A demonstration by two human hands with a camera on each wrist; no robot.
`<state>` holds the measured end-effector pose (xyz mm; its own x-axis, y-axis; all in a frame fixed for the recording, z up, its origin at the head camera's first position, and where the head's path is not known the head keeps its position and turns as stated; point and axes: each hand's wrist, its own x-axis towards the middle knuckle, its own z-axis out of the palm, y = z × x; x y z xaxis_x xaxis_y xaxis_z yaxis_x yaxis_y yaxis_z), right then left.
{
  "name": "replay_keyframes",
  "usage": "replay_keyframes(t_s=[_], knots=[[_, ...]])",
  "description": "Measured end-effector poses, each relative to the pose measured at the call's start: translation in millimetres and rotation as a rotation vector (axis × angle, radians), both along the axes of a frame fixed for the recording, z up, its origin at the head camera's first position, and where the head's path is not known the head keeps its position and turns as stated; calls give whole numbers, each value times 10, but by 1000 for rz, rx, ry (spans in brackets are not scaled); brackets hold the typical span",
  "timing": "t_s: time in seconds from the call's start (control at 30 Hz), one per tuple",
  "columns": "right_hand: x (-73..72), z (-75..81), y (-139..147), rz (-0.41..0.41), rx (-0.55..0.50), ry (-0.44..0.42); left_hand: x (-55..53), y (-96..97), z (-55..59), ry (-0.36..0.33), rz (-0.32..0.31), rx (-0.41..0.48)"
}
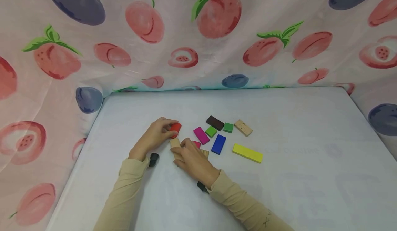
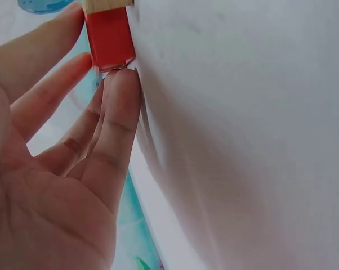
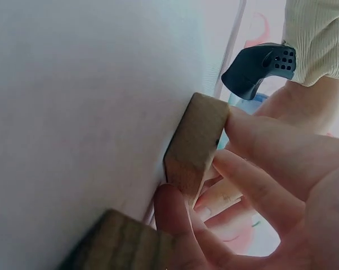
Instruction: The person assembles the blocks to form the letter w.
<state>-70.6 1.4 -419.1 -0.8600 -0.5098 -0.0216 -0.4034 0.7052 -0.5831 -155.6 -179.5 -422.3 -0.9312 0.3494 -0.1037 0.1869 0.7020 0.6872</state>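
My left hand (image 1: 154, 134) holds a red block (image 1: 175, 129) between thumb and fingers, left of the scattered blocks. Fingers and thumb of my right hand (image 1: 196, 163) grip a plain wooden block (image 1: 175, 143) just in front of it. In the left wrist view, the red block (image 2: 110, 39) meets the end of the wooden block (image 2: 106, 5). The right wrist view has the wooden block (image 3: 197, 132) lying along the tabletop between the fingertips. Partly hidden behind the right hand are a pinkish-red block (image 1: 196, 144) and a striped wooden block (image 1: 204, 152).
Right of the hands lie a magenta block (image 1: 201, 135), a blue block (image 1: 218, 144), a dark brown block (image 1: 215, 123), two green blocks (image 1: 211, 131), a light wooden block (image 1: 243, 128) and a long yellow block (image 1: 247, 153). Fruit-patterned cloth (image 1: 183, 27) hangs behind the white table (image 1: 310, 127).
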Motion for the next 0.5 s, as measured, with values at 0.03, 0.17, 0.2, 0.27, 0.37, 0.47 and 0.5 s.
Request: replay_keyframes(t_s=[0.03, 0.17, 0.2, 0.27, 0.37, 0.47, 0.5], knots=[[0, -1, -2, -5, 2, -5, 4, 0, 8, -5, 5, 0], [-4, -9, -6, -18, -1, -20, 13, -8, 31, -13, 10, 10], [-7, -12, -4, -17, -6, -22, 15, -12, 33, -15, 8, 13], [-11, -21, 2, -16, -25, -30, 20, -24, 36, -19, 0, 20], [-16, -22, 17, -14, -51, -48, 25, -49, 31, -23, -15, 31], [-20, -9, 27, -13, -50, -62, 27, -70, 31, -22, -27, 39], [-21, -2, 29, -13, -45, -68, 28, -78, 30, -21, -31, 41]])
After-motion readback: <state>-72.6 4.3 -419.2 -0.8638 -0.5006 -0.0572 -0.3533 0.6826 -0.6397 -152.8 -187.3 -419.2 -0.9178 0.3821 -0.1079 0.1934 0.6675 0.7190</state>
